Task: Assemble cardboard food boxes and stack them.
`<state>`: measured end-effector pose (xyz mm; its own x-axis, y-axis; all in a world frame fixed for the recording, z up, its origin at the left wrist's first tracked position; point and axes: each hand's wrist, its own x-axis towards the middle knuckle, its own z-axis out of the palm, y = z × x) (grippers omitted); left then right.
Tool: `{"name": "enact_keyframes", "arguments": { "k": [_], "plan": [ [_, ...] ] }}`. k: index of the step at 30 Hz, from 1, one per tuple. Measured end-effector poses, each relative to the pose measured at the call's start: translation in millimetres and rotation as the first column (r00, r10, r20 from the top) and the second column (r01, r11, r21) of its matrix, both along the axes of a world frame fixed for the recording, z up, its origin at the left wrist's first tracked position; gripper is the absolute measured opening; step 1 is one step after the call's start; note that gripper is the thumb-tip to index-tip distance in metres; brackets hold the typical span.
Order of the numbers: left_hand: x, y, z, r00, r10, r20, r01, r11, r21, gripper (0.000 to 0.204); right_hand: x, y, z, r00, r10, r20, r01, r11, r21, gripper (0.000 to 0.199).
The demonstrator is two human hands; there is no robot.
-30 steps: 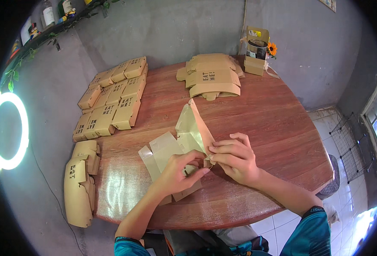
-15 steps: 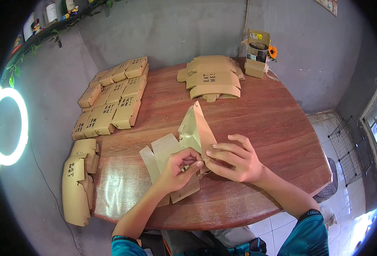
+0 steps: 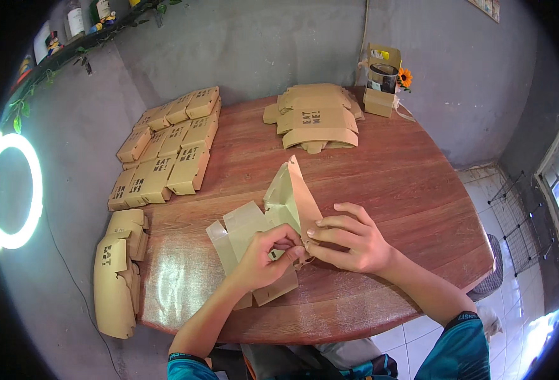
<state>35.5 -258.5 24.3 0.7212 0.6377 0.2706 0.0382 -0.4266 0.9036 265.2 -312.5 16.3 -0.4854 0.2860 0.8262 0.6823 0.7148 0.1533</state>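
Note:
A partly folded cardboard food box [image 3: 306, 201] stands near the front edge of the table. One side of it rises upright, while its pale inner panels [image 3: 246, 223] spread flat to the left. My left hand [image 3: 268, 254] is closed, thumb and fingers pinching the box's near corner. Against the outside of the raised wall, my right hand [image 3: 355, 242] grips the same corner, its upper fingers slightly spread. My fingers hide the exact fold or tab between them.
Rows of finished brown boxes [image 3: 188, 168] are stacked at the left back. Flat unfolded blanks [image 3: 317, 120] lie at the far middle, and more curved cardboard [image 3: 112, 288] sits at the left edge. A box with a sunflower [image 3: 381, 79] stands far right. A ring light [image 3: 15, 190] glows at left.
Very little differs. Both hands stay on the same box corner with small finger shifts, and the whole view has moved slightly.

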Motion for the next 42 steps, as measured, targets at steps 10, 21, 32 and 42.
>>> {"name": "enact_keyframes", "arguments": {
  "k": [10,21,32,42],
  "plan": [
    [0.0,3.0,-12.1,0.991,-0.031,0.134,0.053,0.985,-0.166,0.012,-1.3,3.2,-11.5,0.981,-0.013,-0.195,-0.015,0.99,-0.141,0.019],
    [-0.3,0.8,-14.3,0.997,0.033,0.069,-0.031,0.999,-0.031,0.026,-15.0,-7.3,-1.6,0.985,-0.039,-0.168,-0.007,0.964,-0.265,0.026],
    [5.4,-13.6,0.2,0.979,0.119,-0.162,0.042,0.665,0.745,0.019,-2.7,10.8,-23.1,0.687,-0.166,-0.707,-0.381,0.746,-0.546,0.069],
    [2.2,-2.9,-14.6,0.941,0.288,-0.178,0.025,0.465,0.885,0.018,-1.5,6.3,-9.6,0.683,-0.047,-0.729,-0.247,0.924,-0.291,0.041]
  ]
}}
